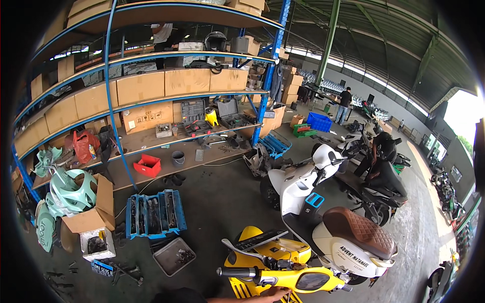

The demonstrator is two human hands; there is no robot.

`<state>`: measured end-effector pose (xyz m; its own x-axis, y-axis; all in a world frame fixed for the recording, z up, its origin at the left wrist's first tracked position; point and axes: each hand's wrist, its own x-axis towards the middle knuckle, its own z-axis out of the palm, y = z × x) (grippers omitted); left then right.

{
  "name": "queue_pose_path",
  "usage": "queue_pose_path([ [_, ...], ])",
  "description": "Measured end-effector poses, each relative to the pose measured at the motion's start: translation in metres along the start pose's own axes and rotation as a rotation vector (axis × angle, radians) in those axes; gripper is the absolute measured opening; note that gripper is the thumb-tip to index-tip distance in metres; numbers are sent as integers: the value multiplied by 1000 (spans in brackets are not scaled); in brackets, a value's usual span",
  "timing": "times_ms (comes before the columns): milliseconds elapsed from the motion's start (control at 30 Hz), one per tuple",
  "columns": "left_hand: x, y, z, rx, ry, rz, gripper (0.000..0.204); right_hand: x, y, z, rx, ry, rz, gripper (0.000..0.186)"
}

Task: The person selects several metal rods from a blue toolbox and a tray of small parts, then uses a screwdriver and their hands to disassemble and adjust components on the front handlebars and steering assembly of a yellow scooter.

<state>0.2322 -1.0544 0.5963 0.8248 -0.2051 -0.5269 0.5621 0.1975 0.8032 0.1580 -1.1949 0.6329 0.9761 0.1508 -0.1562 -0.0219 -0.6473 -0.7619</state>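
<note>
My left hand (274, 294) reaches in from the lower edge on a bare forearm below a dark sleeve. Its fingers are closed at the underside of a yellow scooter's handlebar cover (294, 279), around something too small or hidden to name. The cover has a dark display, black grips and switchgear. Behind it are the scooter's yellow front body (298, 251) and mirror arms. Yellow slatted bodywork shows beneath. My right hand is not in view.
A white scooter (285, 187) and darker scooters stand rightward, a person in black (375, 156) among them. Leftward lie blue toolboxes (156, 197), a metal tray (172, 257), loose tools and a carton of mint panels (70, 192). Shelving (141, 106) spans behind; another person (345, 103) stands farther back.
</note>
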Motion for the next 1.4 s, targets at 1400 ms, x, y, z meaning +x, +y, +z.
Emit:
queue_pose_path([
  [1400, -1, -28, -9, -112, 168, 28, 27, -56, 8, 15, -159, 230, -75, 20],
])
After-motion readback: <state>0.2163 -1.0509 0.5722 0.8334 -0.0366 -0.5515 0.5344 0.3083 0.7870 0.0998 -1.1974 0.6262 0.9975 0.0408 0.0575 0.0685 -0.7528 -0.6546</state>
